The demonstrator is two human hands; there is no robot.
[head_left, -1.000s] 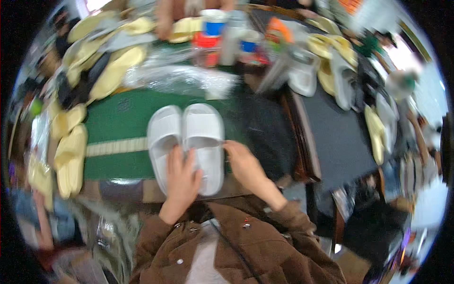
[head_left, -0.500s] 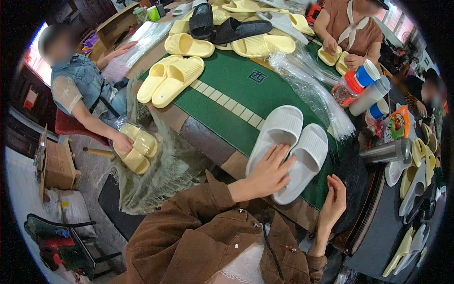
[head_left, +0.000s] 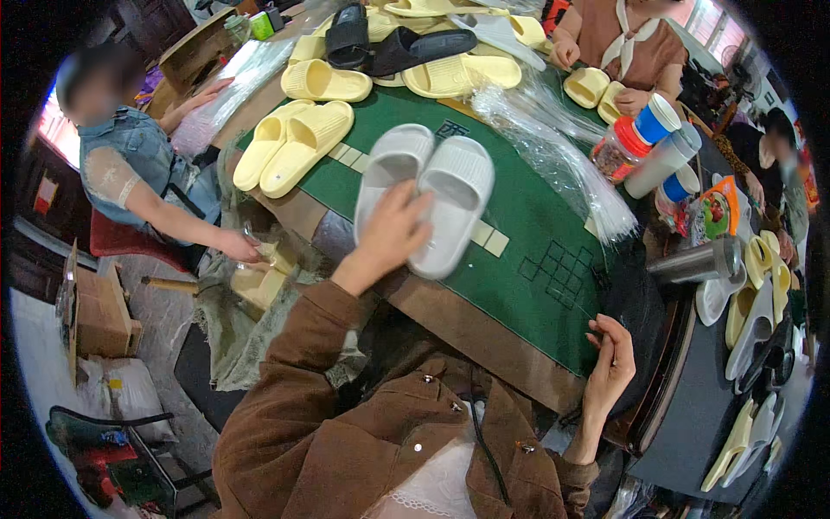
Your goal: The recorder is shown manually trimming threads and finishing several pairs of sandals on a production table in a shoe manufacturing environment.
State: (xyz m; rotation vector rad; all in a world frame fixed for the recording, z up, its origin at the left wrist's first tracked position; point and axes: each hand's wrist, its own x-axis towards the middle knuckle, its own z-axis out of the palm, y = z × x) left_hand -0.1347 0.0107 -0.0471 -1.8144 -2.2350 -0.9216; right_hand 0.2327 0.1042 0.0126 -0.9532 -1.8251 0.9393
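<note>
Pair of white slide sandals [head_left: 428,195] being pressed flat on green table [head_left: 553,259] by left hand [head_left: 393,232], grip spread; soles best kept aligned. Right hand [head_left: 612,363] being held empty, fingers loosely curled, at near table edge.

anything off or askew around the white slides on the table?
Nothing damaged or spilled. The white slippers lie side by side on the green table under the left hand. The right hand hangs off the table edge, empty. Crumpled clear plastic bags sprawl beside them.

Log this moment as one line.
left hand: flat on grey slipper pair | right hand: empty, at table edge | surface: green mat
</note>
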